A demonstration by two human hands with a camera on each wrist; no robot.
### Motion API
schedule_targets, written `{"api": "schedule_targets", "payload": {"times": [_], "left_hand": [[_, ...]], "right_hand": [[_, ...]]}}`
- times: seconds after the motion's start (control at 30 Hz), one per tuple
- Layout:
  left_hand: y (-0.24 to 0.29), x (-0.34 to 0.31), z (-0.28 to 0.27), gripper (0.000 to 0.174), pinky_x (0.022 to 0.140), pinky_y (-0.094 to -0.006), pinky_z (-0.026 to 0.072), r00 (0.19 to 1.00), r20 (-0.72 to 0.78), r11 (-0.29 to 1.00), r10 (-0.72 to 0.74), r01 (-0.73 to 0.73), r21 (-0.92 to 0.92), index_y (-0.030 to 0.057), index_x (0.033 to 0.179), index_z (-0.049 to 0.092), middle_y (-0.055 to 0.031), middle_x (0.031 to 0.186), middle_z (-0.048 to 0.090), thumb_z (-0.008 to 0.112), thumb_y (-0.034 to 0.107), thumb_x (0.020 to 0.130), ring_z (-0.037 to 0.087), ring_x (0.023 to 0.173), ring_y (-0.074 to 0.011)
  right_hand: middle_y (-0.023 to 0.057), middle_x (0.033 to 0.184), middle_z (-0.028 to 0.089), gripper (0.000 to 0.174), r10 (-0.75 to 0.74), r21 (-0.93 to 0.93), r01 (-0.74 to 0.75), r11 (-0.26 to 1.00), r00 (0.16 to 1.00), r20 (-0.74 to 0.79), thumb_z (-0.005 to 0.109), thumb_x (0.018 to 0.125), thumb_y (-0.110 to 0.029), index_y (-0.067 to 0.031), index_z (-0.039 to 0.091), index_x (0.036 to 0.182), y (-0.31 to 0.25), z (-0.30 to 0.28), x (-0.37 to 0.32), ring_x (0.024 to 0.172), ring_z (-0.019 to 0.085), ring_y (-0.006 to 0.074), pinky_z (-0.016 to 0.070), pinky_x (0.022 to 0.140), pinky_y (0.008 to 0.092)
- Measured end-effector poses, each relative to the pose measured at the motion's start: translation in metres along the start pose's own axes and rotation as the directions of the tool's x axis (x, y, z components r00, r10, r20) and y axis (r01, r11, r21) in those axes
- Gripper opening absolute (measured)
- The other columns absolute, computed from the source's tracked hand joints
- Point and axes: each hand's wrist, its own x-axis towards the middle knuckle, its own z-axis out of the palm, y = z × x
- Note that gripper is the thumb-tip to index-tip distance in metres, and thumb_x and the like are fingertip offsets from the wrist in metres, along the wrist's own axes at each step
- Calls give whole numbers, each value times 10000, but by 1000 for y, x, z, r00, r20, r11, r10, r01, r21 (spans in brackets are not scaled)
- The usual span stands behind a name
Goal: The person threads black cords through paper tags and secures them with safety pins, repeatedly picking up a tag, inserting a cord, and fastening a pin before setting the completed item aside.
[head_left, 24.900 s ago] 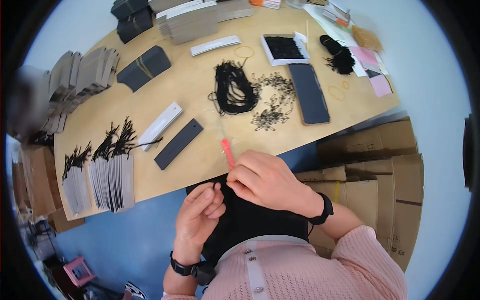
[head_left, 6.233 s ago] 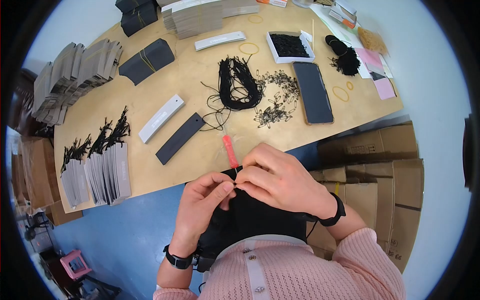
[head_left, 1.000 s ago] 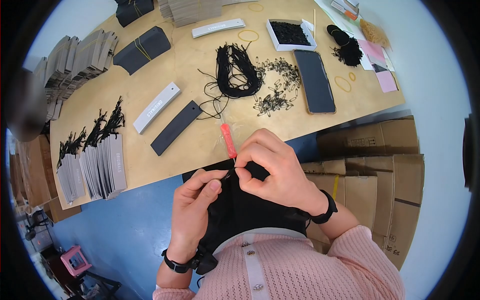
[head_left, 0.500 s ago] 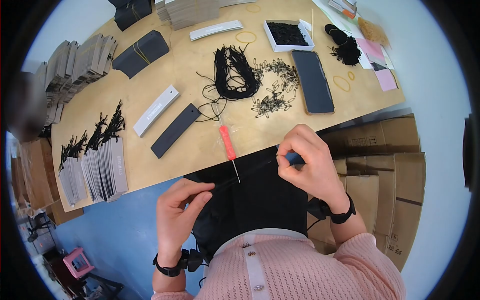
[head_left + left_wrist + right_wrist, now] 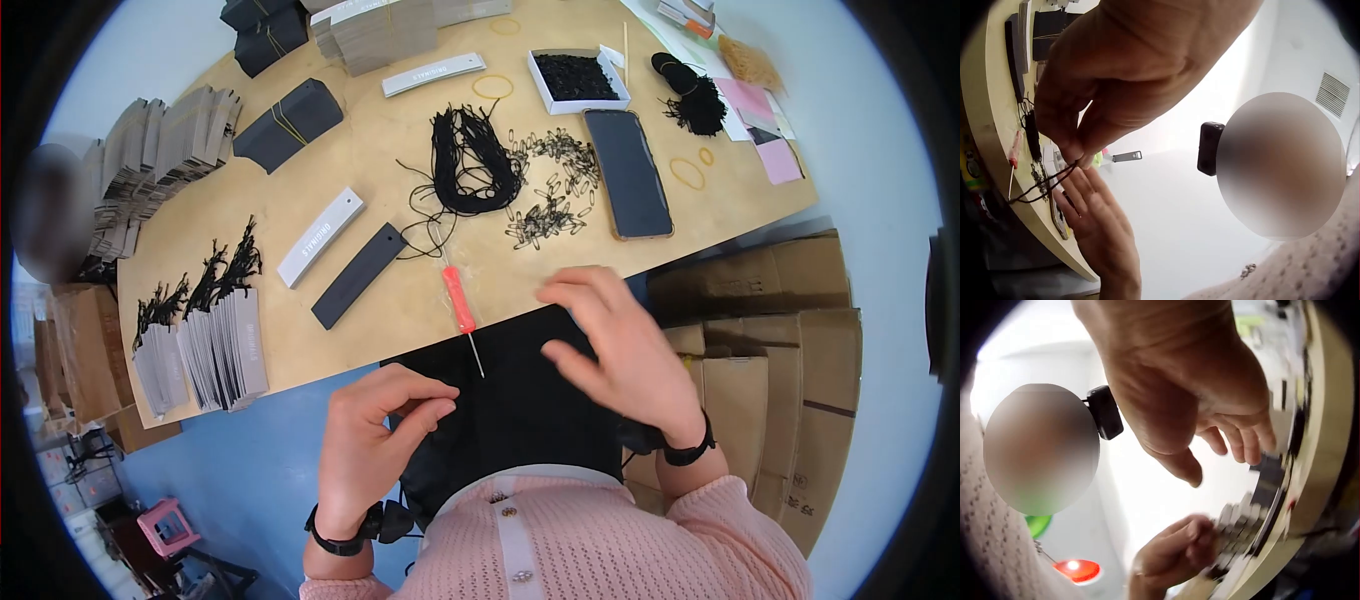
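A wooden bench (image 5: 380, 145) stands over blue floor (image 5: 270, 450). Left hand (image 5: 372, 435) pinches black cord (image 5: 1017, 200), its end hidden; right hand (image 5: 625, 360) is spread.

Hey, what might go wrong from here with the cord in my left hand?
The cord, pinched in your left hand, seems looped at the tip of the red-handled tool and might slip off if it slackens. Pulling hard could drag the tool, since its tip juts past the edge of the table. The black bundle trails loose strands by the tool that might snag.

The tool (image 5: 458, 300) lies before the cord bundle (image 5: 449, 172).
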Motion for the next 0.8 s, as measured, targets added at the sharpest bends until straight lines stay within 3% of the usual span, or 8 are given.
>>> {"api": "schedule_targets", "payload": {"times": [0.07, 0.17, 0.23, 0.37, 0.53, 0.6, 0.73, 0.8], "left_hand": [[2, -2, 1, 125, 628, -236, 507, 999, 4, 998, 47, -47, 35, -10, 950, 723, -54, 789, 686, 738, -32, 828, 664, 687, -119], [0, -4, 1, 208, 664, -211, 512, 1000, -16, 996, 26, -27, -79, -55, 1020, 683, -61, 884, 683, 724, -84, 818, 651, 769, -98], [4, -4, -5, 219, 682, -218, 519, 1000, -31, 996, 4, -7, -87, -61, 1039, 670, -63, 899, 686, 721, -77, 827, 651, 783, -101], [-7, 16, -18, 201, 653, -263, 493, 988, -56, 989, 143, -141, 48, -15, 1015, 679, -75, 833, 687, 746, 4, 826, 630, 708, -123], [-31, 92, -47, 308, 815, -375, 495, 835, -251, 736, 490, -241, 632, 16, 1051, 691, -128, 1036, 638, 778, 45, 758, 610, 970, -303], [-32, 96, -44, 331, 847, -393, 488, 850, -246, 733, 466, -216, 645, 20, 1062, 691, -131, 1052, 636, 786, 51, 746, 595, 1004, -320], [-49, 99, -48, 400, 880, -407, 490, 882, -224, 753, 416, -196, 628, 26, 1094, 685, -132, 1067, 640, 810, 74, 717, 590, 1020, -339], [-53, 97, -51, 410, 880, -406, 490, 884, -233, 771, 406, -194, 607, 25, 1102, 684, -130, 1066, 639, 813, 81, 717, 589, 1014, -337]], "right_hand": [[234, 1407, 455, 574, -126, 390, 66, 918, 983, 132, 705, 871, -120, 15, 450, 1367, -13, 8, 7, 1306, 468, 383, 386, 1087, 433], [159, 1381, 523, 489, -163, 762, -56, 645, 964, 208, 694, 929, -113, 7, 492, 1358, -20, 43, 8, 1273, 524, 255, 435, 1055, 386], [121, 1196, 638, 323, -77, 786, -476, 395, 835, 544, 642, 973, -81, 17, 545, 1264, -18, 53, 13, 1094, 636, 180, 506, 950, 302], [59, 918, 666, 101, 15, 741, -386, 550, 891, 453, 600, 990, -49, 22, 605, 1062, -12, 50, 16, 811, 681, 102, 560, 746, 243], [75, 991, 660, 73, 144, 610, -426, 668, 878, 456, 574, 999, -53, 9, 585, 1036, -12, 47, 29, 749, 661, 111, 556, 719, 255], [115, 933, 643, 121, -170, 413, 173, 894, 984, -44, 584, 986, -96, 4, 569, 1051, -1, 60, 41, 695, 669, 180, 534, 636, 316], [166, 1277, 617, 118, -45, 530, -21, 848, 993, 111, 561, 1002, -78, 25, 544, 1056, -1, 56, 74, 725, 663, 148, 557, 687, 308], [192, 1325, 598, 127, 198, 539, -382, 751, 908, 368, 538, 1013, -88, 28, 531, 1062, -2, 54, 93, 745, 666, 146, 557, 693, 297]]}}
